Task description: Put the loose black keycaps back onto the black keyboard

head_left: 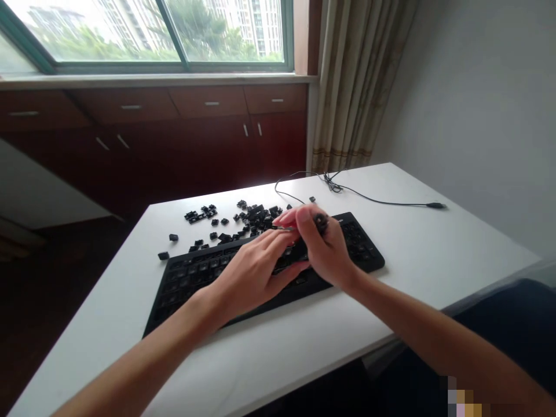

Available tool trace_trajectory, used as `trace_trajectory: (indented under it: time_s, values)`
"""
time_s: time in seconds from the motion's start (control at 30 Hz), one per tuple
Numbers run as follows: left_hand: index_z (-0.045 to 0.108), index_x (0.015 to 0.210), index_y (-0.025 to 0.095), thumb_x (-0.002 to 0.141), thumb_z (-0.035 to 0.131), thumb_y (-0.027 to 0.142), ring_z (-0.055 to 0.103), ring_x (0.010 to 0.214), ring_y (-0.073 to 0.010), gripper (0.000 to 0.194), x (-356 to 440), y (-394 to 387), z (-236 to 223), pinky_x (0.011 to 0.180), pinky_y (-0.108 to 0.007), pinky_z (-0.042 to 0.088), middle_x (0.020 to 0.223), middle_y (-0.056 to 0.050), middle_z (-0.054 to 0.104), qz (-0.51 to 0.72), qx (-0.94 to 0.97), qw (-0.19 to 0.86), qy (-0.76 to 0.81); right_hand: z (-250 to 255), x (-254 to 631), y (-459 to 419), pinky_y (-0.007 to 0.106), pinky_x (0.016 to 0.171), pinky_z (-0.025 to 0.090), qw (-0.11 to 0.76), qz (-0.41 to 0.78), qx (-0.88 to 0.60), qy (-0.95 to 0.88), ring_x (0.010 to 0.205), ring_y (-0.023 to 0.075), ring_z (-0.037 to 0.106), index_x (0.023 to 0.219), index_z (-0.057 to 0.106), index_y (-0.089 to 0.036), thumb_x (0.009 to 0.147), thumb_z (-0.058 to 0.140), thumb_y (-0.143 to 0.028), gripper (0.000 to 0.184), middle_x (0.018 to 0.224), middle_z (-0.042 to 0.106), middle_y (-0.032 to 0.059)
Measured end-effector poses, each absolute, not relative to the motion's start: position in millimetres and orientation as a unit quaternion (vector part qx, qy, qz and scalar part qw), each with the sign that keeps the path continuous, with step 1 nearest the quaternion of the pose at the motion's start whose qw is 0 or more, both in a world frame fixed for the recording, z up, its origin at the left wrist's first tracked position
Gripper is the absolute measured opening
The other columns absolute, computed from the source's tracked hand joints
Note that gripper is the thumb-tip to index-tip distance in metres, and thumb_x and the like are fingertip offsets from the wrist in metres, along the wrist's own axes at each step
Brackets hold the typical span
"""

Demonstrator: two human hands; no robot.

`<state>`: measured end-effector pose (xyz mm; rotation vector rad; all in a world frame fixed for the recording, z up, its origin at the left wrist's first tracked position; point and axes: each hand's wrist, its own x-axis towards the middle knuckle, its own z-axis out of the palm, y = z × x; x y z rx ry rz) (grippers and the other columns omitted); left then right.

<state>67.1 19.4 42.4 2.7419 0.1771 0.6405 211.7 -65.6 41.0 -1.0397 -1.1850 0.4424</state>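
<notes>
Middle of the white desk (278,359), a black keyboard (186,289) has lost a good chunk of its keycaps (256,219), now heaped past its far edge, though plenty remain near the front. Left hand (249,275) arches over the keys, can't tell if gripping; right hand (324,246), right beside it, pinches a small dark piece (320,220).

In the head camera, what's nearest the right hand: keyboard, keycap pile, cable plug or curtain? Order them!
Right hand:
1. Black keyboard, underneath
2. Keycap pile, to the left
3. Cable plug, to the right
4. Curtain, far behind
</notes>
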Motion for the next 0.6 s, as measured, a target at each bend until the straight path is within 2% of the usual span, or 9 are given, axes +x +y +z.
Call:
trace_trajectory:
  time_s: [0.07, 0.13, 0.23, 0.33, 0.43, 0.53, 0.6]
  values:
    - [0.045, 0.124, 0.024, 0.097, 0.051, 0.024, 0.067, 0.101, -0.0241, 0.028, 58.4, 10.1, 33.3, 0.089, -0.039, 0.056, 0.112, -0.010, 0.068, 0.238, 0.960, 0.141, 0.031, 36.0, 197.1, -74.9, 0.039, 0.091, 0.056, 0.668, 0.195, -0.451, -0.559, 0.096, 0.0212, 0.070, 0.098, 0.065, -0.028, 0.100, 0.051, -0.043, 0.021, 0.100, 0.073, 0.0038]
    - [0.044, 0.121, 0.024, 0.094, 0.048, 0.017, 0.066, 0.099, -0.0252, 0.028, 49.4, 5.5, 24.5, 0.089, -0.041, 0.056, 0.107, -0.010, 0.068, 0.255, 0.959, 0.122, 0.011, 31.3, 189.5, -83.4, 0.042, 0.099, 0.053, 0.615, 0.162, -0.464, -0.617, 0.101, 0.0228, 0.068, 0.104, 0.064, -0.032, 0.095, 0.060, -0.038, 0.011, 0.105, 0.073, 0.0035]
    - [0.046, 0.122, 0.023, 0.091, 0.047, 0.015, 0.064, 0.098, -0.0268, 0.032, 38.9, 2.5, 14.0, 0.087, -0.044, 0.055, 0.104, -0.011, 0.067, 0.275, 0.957, 0.096, 0.000, 23.9, 187.8, -96.0, 0.044, 0.103, 0.051, 0.549, 0.107, -0.497, -0.663, 0.112, 0.0252, 0.064, 0.124, 0.057, -0.031, 0.089, 0.069, -0.037, 0.037, 0.118, 0.069, 0.0076]
    - [0.042, 0.134, 0.016, 0.093, 0.046, 0.015, 0.062, 0.088, -0.0248, 0.041, 35.9, -1.0, 7.1, 0.080, -0.041, 0.056, 0.102, -0.012, 0.066, 0.299, 0.952, 0.072, 0.000, 14.6, 191.1, -117.4, 0.045, 0.106, 0.049, 0.499, 0.066, -0.542, -0.673, 0.125, 0.0279, 0.058, 0.143, 0.042, -0.020, 0.087, 0.072, -0.043, 0.068, 0.134, 0.061, 0.0153]
    - [0.039, 0.140, 0.011, 0.094, 0.048, 0.012, 0.061, 0.086, -0.0224, 0.046, 39.1, -7.0, 1.4, 0.079, -0.037, 0.055, 0.103, -0.012, 0.066, 0.291, 0.955, 0.064, 0.002, 0.8, 192.8, -160.2, 0.043, 0.107, 0.050, 0.455, 0.011, -0.584, -0.672, 0.130, 0.0292, 0.054, 0.149, 0.033, -0.013, 0.087, 0.072, -0.044, 0.080, 0.140, 0.055, 0.0198]
    - [0.035, 0.147, 0.011, 0.095, 0.049, 0.009, 0.062, 0.087, -0.0219, 0.054, 42.1, -12.5, -4.9, 0.083, -0.036, 0.054, 0.103, -0.011, 0.067, 0.282, 0.957, 0.060, -0.027, -30.0, 186.3, -222.5, 0.038, 0.096, 0.055, 0.445, -0.043, -0.586, -0.676, 0.115, 0.0255, 0.064, 0.141, 0.041, -0.015, 0.092, 0.065, -0.035, 0.058, 0.124, 0.066, 0.0161]
    - [0.031, 0.152, 0.011, 0.094, 0.049, 0.008, 0.062, 0.085, -0.0213, 0.060, 42.5, -12.9, -10.0, 0.082, -0.035, 0.053, 0.100, -0.010, 0.067, 0.276, 0.958, 0.060, -0.050, -67.7, 178.2, -267.3, 0.035, 0.086, 0.058, 0.449, -0.039, -0.594, -0.666, 0.092, 0.0202, 0.069, 0.129, 0.049, -0.020, 0.095, 0.059, -0.029, 0.036, 0.105, 0.071, 0.0087]
